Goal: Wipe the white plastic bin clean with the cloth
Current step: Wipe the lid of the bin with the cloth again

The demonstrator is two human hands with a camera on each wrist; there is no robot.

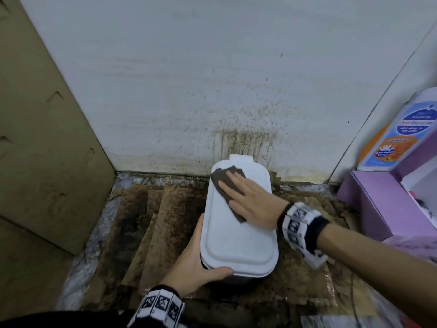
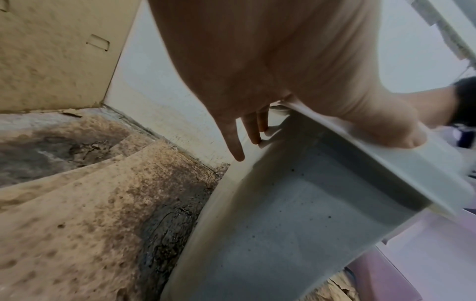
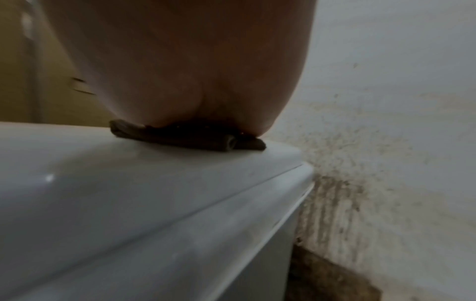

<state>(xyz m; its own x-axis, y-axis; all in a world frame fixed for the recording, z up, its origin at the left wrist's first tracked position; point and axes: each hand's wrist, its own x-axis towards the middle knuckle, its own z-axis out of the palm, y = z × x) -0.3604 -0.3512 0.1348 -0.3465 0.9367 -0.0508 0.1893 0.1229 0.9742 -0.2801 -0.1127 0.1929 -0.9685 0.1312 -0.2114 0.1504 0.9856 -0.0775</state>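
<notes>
Fingers point(image 1: 229, 188) of my right hand point(image 1: 255, 200) lie flat, pressing the cloth point(image 1: 218, 177) on the bin point(image 1: 236, 237) lid's far end; left hand point(image 1: 194, 263) grips the near corner. Bin stands on floor point(image 1: 113, 209) by wall point(image 1: 189, 91). Judged: lid underway, speckled sides remain.

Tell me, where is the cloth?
In the head view, the cloth lies on top of the bin, at its far end, under the right hand.

Grimy home corner: stained wall point(image 1: 246, 143), cardboard point(image 1: 47, 114), wash bottle point(image 1: 397, 133).
</notes>
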